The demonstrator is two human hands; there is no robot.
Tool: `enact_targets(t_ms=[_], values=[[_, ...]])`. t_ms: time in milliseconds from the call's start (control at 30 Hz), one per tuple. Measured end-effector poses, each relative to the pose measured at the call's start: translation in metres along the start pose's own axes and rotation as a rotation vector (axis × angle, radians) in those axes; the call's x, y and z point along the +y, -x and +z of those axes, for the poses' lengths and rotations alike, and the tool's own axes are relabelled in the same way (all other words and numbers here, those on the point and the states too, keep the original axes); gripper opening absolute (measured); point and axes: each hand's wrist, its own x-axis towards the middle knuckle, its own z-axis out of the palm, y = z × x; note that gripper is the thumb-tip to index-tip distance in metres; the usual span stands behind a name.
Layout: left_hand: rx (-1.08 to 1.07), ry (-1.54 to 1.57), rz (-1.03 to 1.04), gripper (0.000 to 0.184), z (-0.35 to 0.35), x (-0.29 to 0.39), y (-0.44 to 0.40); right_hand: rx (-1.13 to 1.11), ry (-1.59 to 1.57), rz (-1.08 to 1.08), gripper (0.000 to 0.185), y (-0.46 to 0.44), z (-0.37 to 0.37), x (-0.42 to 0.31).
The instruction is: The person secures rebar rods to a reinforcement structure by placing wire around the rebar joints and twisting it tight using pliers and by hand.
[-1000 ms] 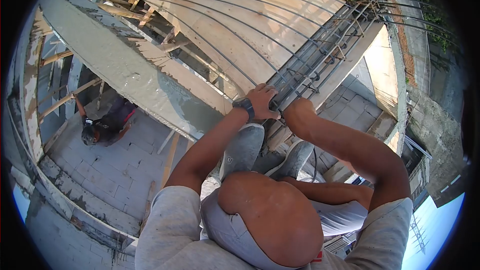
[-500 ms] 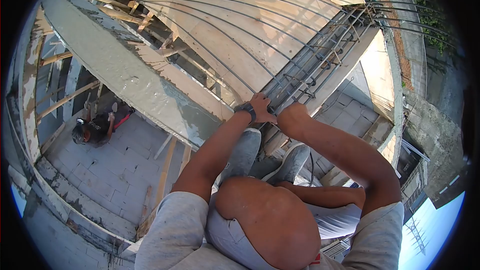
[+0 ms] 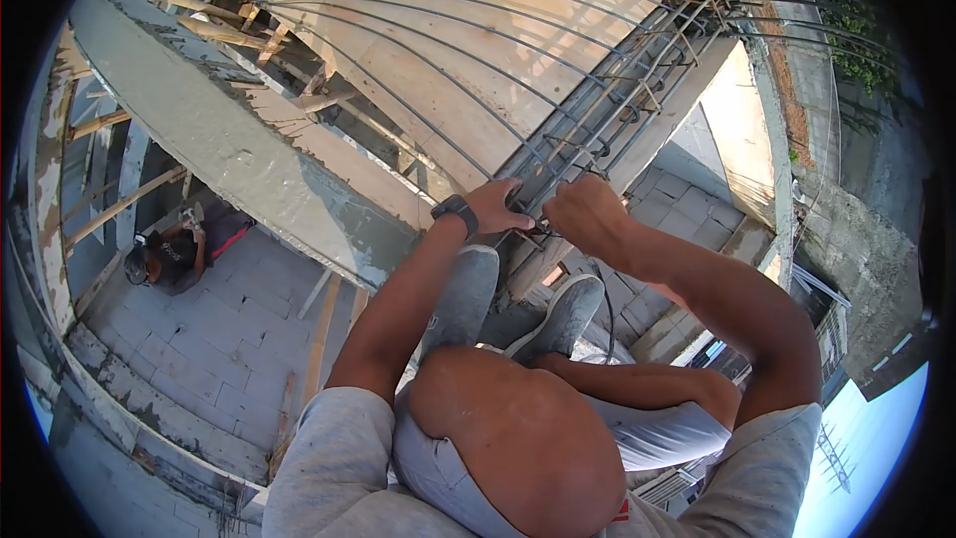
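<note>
My left hand [image 3: 493, 207], with a dark watch [image 3: 456, 213] at the wrist, is at the near end of a steel rebar cage [image 3: 622, 100]. Its fingers and thumb curl about a bar there. Close beside it on the right, my right hand [image 3: 588, 213] is closed in a fist over the same end of the cage; what it grips is hidden. A thin dark line [image 3: 609, 314], wire or cable, hangs below the right hand. Long rebars [image 3: 438, 32] run from the cage across a plywood deck [image 3: 478, 70].
My shoes [image 3: 563, 314] are just below the hands, on the narrow beam. A wet concrete beam [image 3: 239, 154] runs along the left. Far below, a person [image 3: 174, 254] is on a block-paved floor [image 3: 199, 349]. Open drops lie on both sides, with timber props [image 3: 129, 204] at left.
The view has shifted slightly, so the scene sits a little lower left. My right hand has risen slightly along the cage and turned; my left hand stays at the bar end.
</note>
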Motion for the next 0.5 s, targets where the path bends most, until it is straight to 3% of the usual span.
enact_targets(t_ms=[33,133,233,333,367,500], values=[[-0.010,0.095,-0.004,0.083,-0.008,-0.006,-0.002,0.071,0.109,-0.051,0.011,0.007,0.003,-0.003],[0.160,0.423,-0.015,0.072,-0.033,-0.015,-0.010,0.257,0.349,-0.159,0.009,0.020,0.012,-0.002],[0.287,0.154,-0.019,0.067,-0.059,0.001,-0.010,0.360,0.382,-0.164,0.012,0.024,0.025,0.003],[0.096,0.024,0.009,0.071,-0.052,0.028,-0.005,0.435,0.388,-0.146,0.018,0.026,0.026,0.001],[0.046,0.068,0.027,0.086,-0.038,0.030,-0.005,0.432,0.405,-0.118,0.020,0.026,0.028,-0.003],[0.261,-0.101,0.093,0.113,0.033,0.007,-0.016,0.394,0.387,-0.100,0.018,0.023,0.024,-0.002]])
